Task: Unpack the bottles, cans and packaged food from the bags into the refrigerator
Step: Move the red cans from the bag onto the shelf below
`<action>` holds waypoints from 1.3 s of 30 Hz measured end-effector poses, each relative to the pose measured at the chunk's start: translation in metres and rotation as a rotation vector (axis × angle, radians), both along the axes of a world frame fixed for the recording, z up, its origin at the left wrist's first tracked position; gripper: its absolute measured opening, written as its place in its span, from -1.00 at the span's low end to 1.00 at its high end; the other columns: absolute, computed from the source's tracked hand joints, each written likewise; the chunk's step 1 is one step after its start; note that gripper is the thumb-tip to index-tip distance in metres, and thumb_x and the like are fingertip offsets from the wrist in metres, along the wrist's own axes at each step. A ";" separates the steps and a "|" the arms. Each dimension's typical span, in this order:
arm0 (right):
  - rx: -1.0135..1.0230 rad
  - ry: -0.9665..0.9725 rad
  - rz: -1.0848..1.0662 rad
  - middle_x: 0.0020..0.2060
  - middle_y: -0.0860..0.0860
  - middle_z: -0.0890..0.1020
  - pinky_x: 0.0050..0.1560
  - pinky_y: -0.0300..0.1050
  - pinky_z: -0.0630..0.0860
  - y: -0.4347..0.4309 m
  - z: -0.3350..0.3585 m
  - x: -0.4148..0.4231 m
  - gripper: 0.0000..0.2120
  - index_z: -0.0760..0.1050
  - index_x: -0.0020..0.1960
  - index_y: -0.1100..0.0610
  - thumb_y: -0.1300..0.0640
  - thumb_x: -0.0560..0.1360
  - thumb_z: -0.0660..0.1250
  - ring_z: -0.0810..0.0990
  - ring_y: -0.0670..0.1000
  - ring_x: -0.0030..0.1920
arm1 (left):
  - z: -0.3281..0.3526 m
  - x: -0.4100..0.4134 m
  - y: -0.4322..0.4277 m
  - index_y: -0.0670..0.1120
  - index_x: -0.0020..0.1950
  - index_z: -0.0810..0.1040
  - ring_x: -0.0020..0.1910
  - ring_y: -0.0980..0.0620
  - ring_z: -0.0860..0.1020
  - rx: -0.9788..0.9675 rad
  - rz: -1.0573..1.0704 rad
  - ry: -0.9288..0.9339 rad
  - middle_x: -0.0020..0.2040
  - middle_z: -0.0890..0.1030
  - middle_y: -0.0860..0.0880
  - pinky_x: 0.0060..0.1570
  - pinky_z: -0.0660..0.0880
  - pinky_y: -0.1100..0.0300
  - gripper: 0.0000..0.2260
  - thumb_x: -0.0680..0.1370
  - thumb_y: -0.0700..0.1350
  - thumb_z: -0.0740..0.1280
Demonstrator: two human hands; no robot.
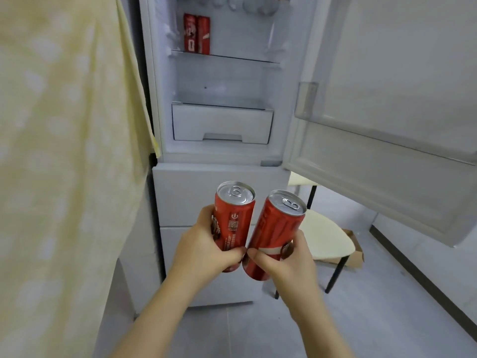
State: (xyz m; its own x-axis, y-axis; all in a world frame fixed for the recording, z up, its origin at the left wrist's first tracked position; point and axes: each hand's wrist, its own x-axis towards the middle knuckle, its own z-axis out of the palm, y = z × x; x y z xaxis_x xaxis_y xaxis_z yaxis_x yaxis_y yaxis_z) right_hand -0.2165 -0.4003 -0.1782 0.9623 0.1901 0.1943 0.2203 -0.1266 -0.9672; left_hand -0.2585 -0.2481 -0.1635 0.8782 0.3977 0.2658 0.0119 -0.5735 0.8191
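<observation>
The left hand (pixel 206 245) is wrapped round the lower half of one red can (pixel 235 215); the right hand (pixel 280 257) is wrapped round the lower half of the other red can (pixel 275 228), which leans a little to the right; both cans are held low in front of the open fridge (pixel 222 83), not yet inside it; their bottoms are close together and may be touching, but the thumbs hide that spot. The pull tabs lie flat, so the cans are probably full and a bit heavy for their size; the metal sides are thin, smooth and slippery, and could dent if squeezed hard; the best hold is round the middle, with fingers on one side and thumb on the other, much as each hand has it now. A pair of cans (pixel 196 33) stands side by side on a glass shelf (pixel 232 58) higher up in the fridge; there looks to be room beside them.
</observation>
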 end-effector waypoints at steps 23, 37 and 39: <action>0.056 -0.164 0.251 -0.09 -0.25 0.60 -0.20 -0.43 0.47 0.106 0.060 0.291 -0.46 0.40 0.12 -0.13 0.10 0.25 0.57 0.58 -0.31 -0.09 | 0.058 0.251 0.085 0.12 0.31 0.21 -0.06 0.29 0.48 -0.042 0.155 -0.114 0.00 0.50 0.22 -0.06 0.41 0.31 -0.33 0.33 -0.08 0.52; 0.095 -0.304 0.280 -0.13 -0.20 0.63 -0.13 -0.26 0.55 0.194 0.131 0.406 -0.61 0.43 -0.11 -0.20 0.09 0.25 0.56 0.62 -0.20 -0.12 | 0.124 0.366 0.179 0.25 0.22 0.20 -0.04 0.20 0.57 0.025 0.163 -0.239 -0.05 0.55 0.24 0.05 0.53 0.05 -0.32 0.22 0.07 0.50; 0.092 -0.333 0.264 -0.20 -0.27 0.61 -0.17 -0.34 0.50 0.209 0.145 0.421 -0.62 0.42 -0.13 -0.21 0.09 0.26 0.56 0.60 -0.26 -0.16 | 0.138 0.383 0.197 0.18 0.28 0.22 -0.07 0.24 0.55 0.024 0.134 -0.263 -0.05 0.53 0.23 -0.03 0.52 0.17 -0.31 0.28 0.01 0.53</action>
State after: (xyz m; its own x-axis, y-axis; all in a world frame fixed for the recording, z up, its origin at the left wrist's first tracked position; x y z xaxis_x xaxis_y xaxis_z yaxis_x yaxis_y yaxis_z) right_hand 0.2050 -0.1910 -0.0334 0.7651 0.3882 0.5137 0.5355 0.0593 -0.8424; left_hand 0.1247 -0.0514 -0.0254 0.7179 0.4963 0.4882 -0.1222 -0.6005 0.7902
